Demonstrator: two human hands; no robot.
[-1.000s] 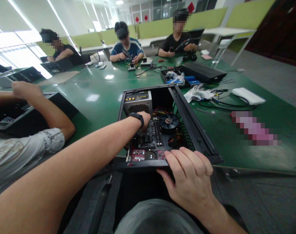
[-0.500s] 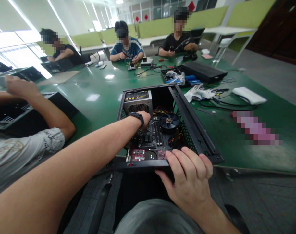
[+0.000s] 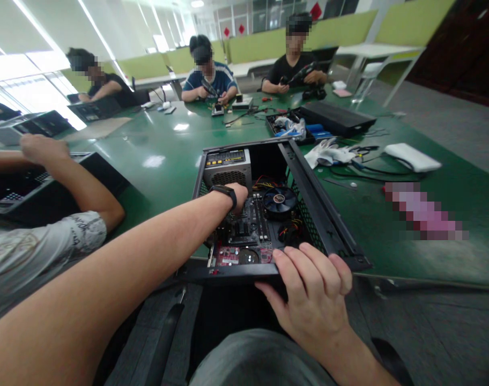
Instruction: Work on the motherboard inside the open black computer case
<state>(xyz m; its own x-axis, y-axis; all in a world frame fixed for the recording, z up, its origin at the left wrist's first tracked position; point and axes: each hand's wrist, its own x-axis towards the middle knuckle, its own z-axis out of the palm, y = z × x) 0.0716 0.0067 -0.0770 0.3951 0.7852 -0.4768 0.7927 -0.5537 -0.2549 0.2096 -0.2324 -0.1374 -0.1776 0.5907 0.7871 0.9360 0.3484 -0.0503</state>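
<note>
An open black computer case [image 3: 323, 201] lies on its side at the table's near edge. My left hand [image 3: 239, 197], with a black band on its wrist, reaches down inside, beside the power supply [image 3: 229, 172] and over the motherboard [image 3: 250, 217]; its fingers are hidden. My right hand [image 3: 315, 287] grips the near rim of the case, thumb below and fingers curled over the top. A round black cooling fan [image 3: 280, 201] sits right of the motherboard. A red circuit card [image 3: 229, 255] lies near the front rim, with thin coloured wires further right.
At left, a co-worker's arm [image 3: 83, 182] bends over another black case [image 3: 103, 174]. Right of my case lie white gloves [image 3: 327, 154], cables and a white pouch [image 3: 412, 157]. Behind is a black tray [image 3: 274, 126] with gloves. Several people sit across the green table [image 3: 160, 142].
Both my hands and the case stay where they were. The co-worker's hand at left has moved slightly to the right and down.
</note>
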